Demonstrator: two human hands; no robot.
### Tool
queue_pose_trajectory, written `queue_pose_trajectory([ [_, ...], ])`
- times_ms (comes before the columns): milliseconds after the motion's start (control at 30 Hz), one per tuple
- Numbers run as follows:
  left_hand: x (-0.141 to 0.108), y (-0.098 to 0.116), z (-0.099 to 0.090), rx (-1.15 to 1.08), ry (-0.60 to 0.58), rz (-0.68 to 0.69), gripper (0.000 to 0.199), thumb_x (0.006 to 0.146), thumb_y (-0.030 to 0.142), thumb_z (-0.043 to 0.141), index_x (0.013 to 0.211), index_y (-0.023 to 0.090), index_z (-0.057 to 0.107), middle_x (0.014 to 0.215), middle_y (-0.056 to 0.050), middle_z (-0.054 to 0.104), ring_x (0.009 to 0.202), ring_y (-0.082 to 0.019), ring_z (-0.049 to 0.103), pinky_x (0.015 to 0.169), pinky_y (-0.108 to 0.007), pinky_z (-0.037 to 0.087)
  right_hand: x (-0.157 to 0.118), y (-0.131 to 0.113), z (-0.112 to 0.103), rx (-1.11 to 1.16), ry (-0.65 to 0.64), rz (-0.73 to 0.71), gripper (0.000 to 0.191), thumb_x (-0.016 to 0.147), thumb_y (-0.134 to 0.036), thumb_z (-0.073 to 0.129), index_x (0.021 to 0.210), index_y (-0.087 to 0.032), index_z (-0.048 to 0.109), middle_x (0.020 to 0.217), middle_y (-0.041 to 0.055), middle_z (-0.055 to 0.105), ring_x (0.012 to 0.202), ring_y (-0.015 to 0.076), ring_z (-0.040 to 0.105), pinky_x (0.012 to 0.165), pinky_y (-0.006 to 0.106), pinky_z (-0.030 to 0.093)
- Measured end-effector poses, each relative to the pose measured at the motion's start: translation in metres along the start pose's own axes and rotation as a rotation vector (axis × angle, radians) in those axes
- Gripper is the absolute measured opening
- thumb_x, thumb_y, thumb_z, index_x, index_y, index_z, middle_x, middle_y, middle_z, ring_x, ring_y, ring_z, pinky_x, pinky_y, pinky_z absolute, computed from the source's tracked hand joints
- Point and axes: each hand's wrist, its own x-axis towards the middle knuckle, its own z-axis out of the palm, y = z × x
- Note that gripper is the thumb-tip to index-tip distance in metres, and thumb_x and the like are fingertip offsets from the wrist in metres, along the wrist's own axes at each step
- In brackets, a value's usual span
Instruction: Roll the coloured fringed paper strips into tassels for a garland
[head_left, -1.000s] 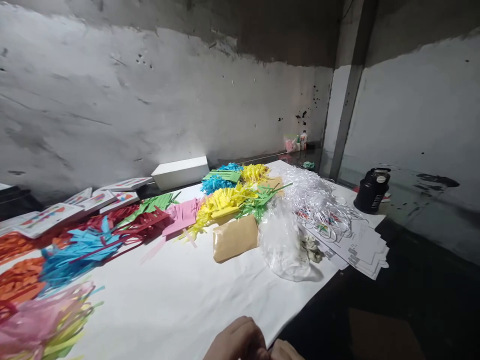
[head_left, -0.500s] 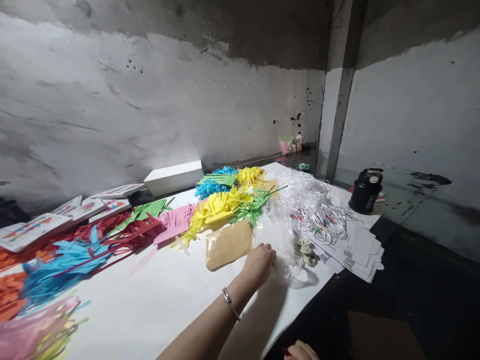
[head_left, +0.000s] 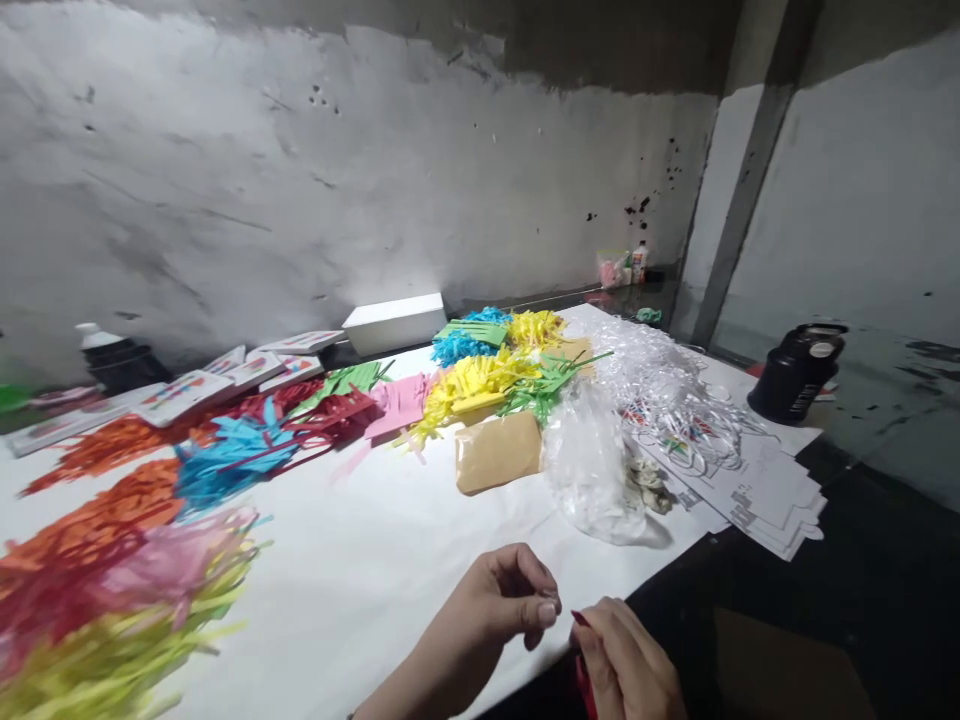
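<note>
My left hand (head_left: 501, 605) is over the front part of the white paper sheet. Its thumb and fingertips are pinched together; whatever lies between them is too small to make out. Just to its right, my right hand (head_left: 631, 655) is closed on a red strip (head_left: 584, 685), which sticks out at the fingertips and hangs below them. The two hands are close but apart. Beyond them lie a clear plastic bag (head_left: 589, 465) and a brown packet in clear wrap (head_left: 497, 455).
Fringed paper bundles, among them yellow (head_left: 480, 380), blue (head_left: 236, 450) and orange (head_left: 142, 500), spread across the left and back. A heap of white cords (head_left: 667, 385) covers printed sheets (head_left: 780, 500). A black bottle (head_left: 795, 380) stands right; a white box (head_left: 395, 323) sits by the wall.
My left hand has drawn back from the plastic bag toward my right hand, its fingertips now pinched. My right hand has risen further into view with the red strip. The view has swung left.
</note>
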Motion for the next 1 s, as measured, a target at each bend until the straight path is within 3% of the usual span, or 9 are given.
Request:
queue_pose_trajectory([
  [167, -0.037, -0.011, -0.020, -0.128, 0.032, 0.092, 0.032, 0.055, 0.017, 0.095, 0.062, 0.014, 0.064, 0.065, 0.001, 0.064, 0.052, -0.008, 0.054, 0.046, -0.019, 0.038, 0.002, -0.027, 0.016, 0.067, -0.206, -0.023, 0.026, 0.103, -0.015, 0.037, 0.087, -0.021, 0.056, 0.069, 0.0007, 0.059, 0.063, 0.0150, 0.058, 0.061, 0.025, 0.048],
  [300, -0.062, -0.004, -0.031, -0.054, 0.084, 0.116, 0.026, 0.059, 0.015, 0.093, 0.063, 0.013, 0.067, 0.069, 0.000, 0.065, 0.059, -0.008, 0.057, 0.057, -0.020, 0.043, -0.003, -0.037, 0.023, 0.081, -0.308, -0.078, 0.026, 0.103, -0.015, 0.037, 0.086, -0.021, 0.055, 0.069, 0.0004, 0.059, 0.063, 0.0151, 0.058, 0.060, 0.025, 0.047],
  [500, -0.087, -0.002, -0.046, 0.013, 0.116, 0.157, 0.022, 0.063, 0.018, 0.091, 0.065, 0.014, 0.069, 0.071, 0.000, 0.066, 0.065, -0.011, 0.059, 0.062, -0.022, 0.045, 0.010, -0.053, 0.026, 0.051, -0.487, -0.203, 0.033, 0.106, -0.019, 0.031, 0.080, -0.022, 0.051, 0.067, -0.0005, 0.058, 0.062, 0.0146, 0.056, 0.059, 0.026, 0.046],
  [667, -0.105, 0.002, -0.056, 0.230, 0.111, 0.152, 0.020, 0.065, 0.022, 0.089, 0.063, 0.015, 0.070, 0.070, -0.001, 0.067, 0.068, -0.014, 0.059, 0.066, -0.024, 0.045, 0.023, -0.068, 0.024, 0.092, -0.646, -0.268, 0.037, 0.108, -0.022, 0.027, 0.076, -0.023, 0.046, 0.066, -0.0021, 0.058, 0.061, 0.0123, 0.055, 0.059, 0.025, 0.046],
  [867, -0.119, 0.008, -0.060, 0.418, 0.140, 0.099, 0.014, 0.070, 0.022, 0.083, 0.068, 0.015, 0.071, 0.070, -0.001, 0.066, 0.068, -0.014, 0.057, 0.066, -0.025, 0.044, 0.018, -0.073, 0.029, 0.161, -0.692, -0.291, 0.031, 0.105, -0.017, 0.035, 0.078, -0.023, 0.049, 0.067, -0.0021, 0.059, 0.062, 0.0120, 0.056, 0.060, 0.025, 0.047],
  [1000, -0.122, 0.005, -0.061, 0.316, 0.093, 0.068, 0.018, 0.071, 0.026, 0.083, 0.070, 0.015, 0.069, 0.069, -0.001, 0.066, 0.066, -0.015, 0.059, 0.063, -0.024, 0.044, 0.015, -0.073, 0.032, 0.156, -0.668, -0.314, 0.029, 0.098, -0.008, 0.038, 0.074, -0.022, 0.047, 0.063, -0.0029, 0.056, 0.059, 0.0111, 0.054, 0.059, 0.025, 0.045],
])
